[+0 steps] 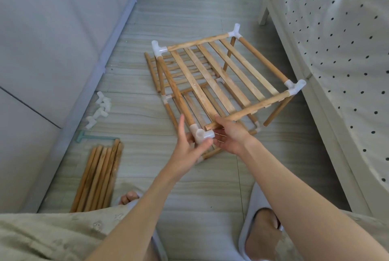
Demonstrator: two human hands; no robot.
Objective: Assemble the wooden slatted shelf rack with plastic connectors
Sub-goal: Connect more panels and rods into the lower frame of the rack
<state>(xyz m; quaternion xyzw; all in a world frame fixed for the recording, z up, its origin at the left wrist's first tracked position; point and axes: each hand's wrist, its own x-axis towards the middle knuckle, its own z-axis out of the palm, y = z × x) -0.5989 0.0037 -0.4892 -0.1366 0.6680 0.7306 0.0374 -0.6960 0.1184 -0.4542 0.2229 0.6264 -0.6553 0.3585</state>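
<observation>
A half-built wooden rack (pixel 219 75) stands on the floor, its upper slatted shelf tilted over a lower shelf. White plastic connectors sit on three of the top corners. At the near corner my left hand (pixel 189 145) holds a white connector (pixel 201 134) that is fitted on the left side rod, thumb under it and forefinger stretched up along the rod. My right hand (pixel 229 134) grips the loose end of the front rod (pixel 248 111), which hangs just above the connector's open socket.
A bundle of spare wooden rods (pixel 99 176) lies at the lower left, with loose white connectors (pixel 100 111) and a pale green tool (pixel 84 137) beyond it. A cabinet stands left, a dotted bed (pixel 336 50) right. My slippered feet are near the bottom.
</observation>
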